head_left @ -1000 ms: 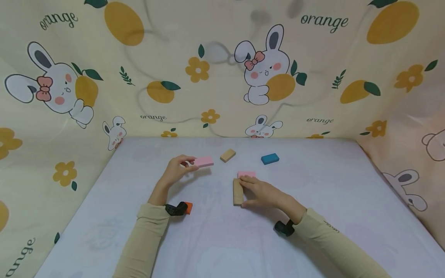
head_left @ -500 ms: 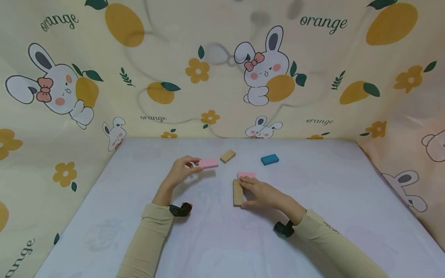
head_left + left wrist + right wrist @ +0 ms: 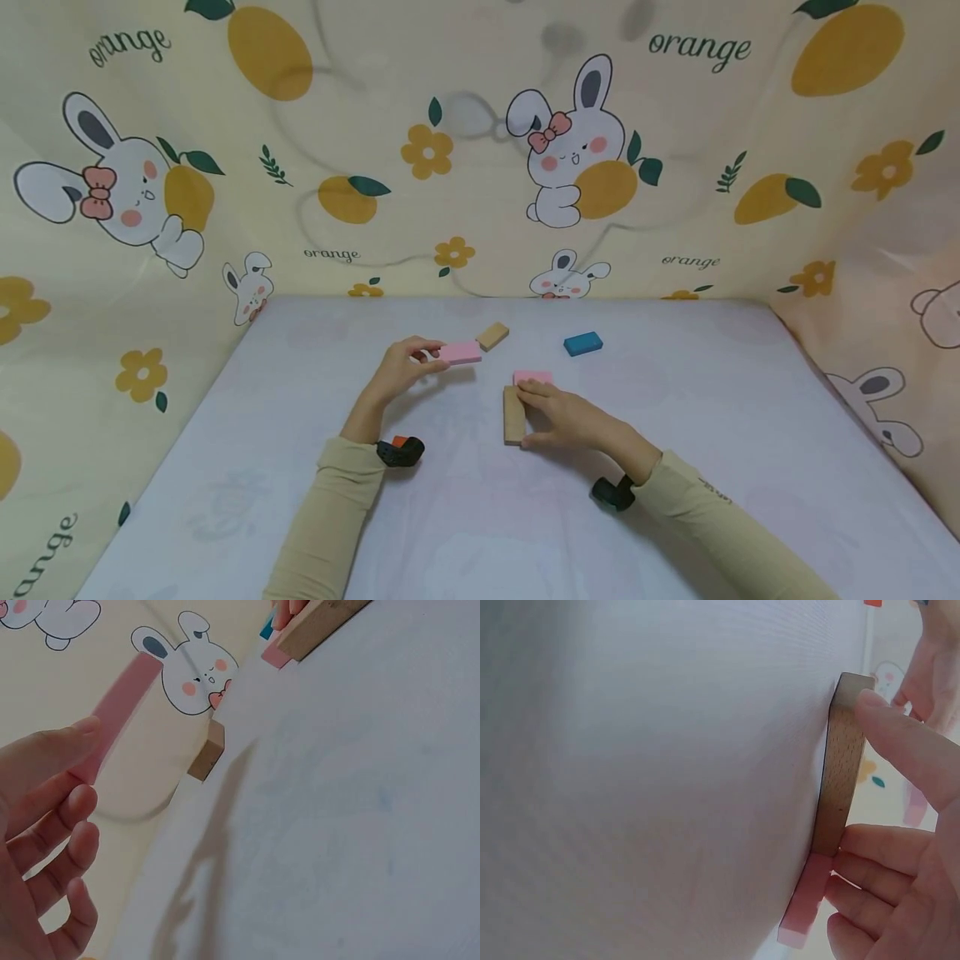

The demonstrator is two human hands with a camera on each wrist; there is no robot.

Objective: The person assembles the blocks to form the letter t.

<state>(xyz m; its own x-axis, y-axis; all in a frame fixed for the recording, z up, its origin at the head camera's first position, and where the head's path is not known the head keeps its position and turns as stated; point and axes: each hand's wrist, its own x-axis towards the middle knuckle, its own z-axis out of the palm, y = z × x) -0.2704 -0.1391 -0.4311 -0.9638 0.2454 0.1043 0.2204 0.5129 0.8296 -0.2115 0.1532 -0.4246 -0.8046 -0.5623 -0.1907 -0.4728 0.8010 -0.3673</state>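
My left hand (image 3: 402, 367) holds a pink block (image 3: 461, 352) up in the air, pinched at one end between thumb and fingers. In the left wrist view that pink block (image 3: 129, 705) slants upward, its far end free. On the table my right hand (image 3: 570, 419) holds a long wooden block (image 3: 513, 417), thumb at the near end and fingers by the far end. A second pink block (image 3: 534, 377) lies crosswise at the far end of the wooden one. In the right wrist view this pink block (image 3: 807, 900) meets the wooden block (image 3: 837, 780) end on, the fingertips beside the joint.
A small wooden block (image 3: 492, 336) lies beyond the held pink block, and a blue block (image 3: 583, 343) lies further right. An orange block (image 3: 400, 440) is partly hidden behind the left wrist camera (image 3: 401, 452). A patterned cloth (image 3: 480, 167) hangs behind the table (image 3: 675, 367).
My left hand has moved steadily to the right with the pink block, nearer the small wooden block in the head view. My right hand and the blocks on the table have stayed put.
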